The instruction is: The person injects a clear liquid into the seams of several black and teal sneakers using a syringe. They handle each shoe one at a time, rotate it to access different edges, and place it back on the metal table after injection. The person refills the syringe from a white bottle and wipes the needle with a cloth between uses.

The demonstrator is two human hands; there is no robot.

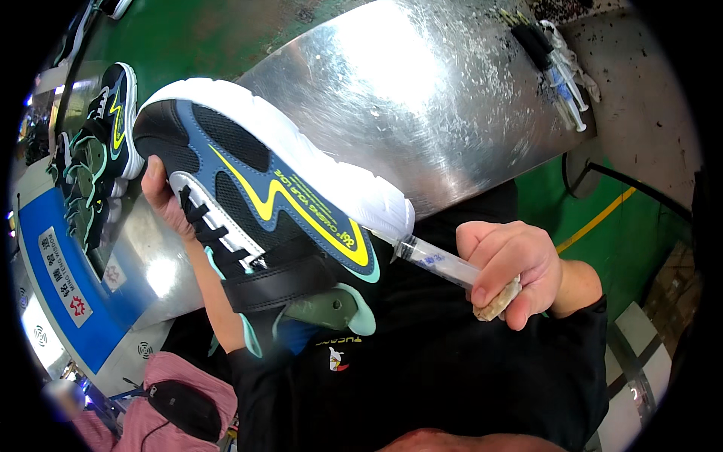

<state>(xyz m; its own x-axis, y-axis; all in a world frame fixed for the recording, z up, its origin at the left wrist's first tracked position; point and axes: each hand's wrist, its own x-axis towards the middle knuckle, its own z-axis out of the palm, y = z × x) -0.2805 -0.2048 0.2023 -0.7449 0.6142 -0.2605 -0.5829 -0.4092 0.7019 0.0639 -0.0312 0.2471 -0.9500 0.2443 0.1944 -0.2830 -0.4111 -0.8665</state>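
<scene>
A sneaker point(260, 181) in black, blue-grey and yellow with a thick white sole hangs tilted in front of me, its side panel facing up. My left hand point(167, 197) grips it at the toe; the thumb shows and the other fingers are behind the shoe. In my right hand point(516, 264) is a clear plastic syringe point(437, 260), its plunger end wrapped in something crusty and whitish. The syringe's tip meets the shoe's heel, where upper and sole join; whether it touches I cannot tell exactly. A black strap point(279, 280) crosses the shoe's opening.
Behind the shoe lies a scuffed metal table point(452, 143); more syringes point(565, 83) and dark-handled tools rest at its far right corner. Similar sneakers point(113, 128) stand on a conveyor at the left, beside a blue panel point(64, 279). A person in pink point(181, 377) is at lower left.
</scene>
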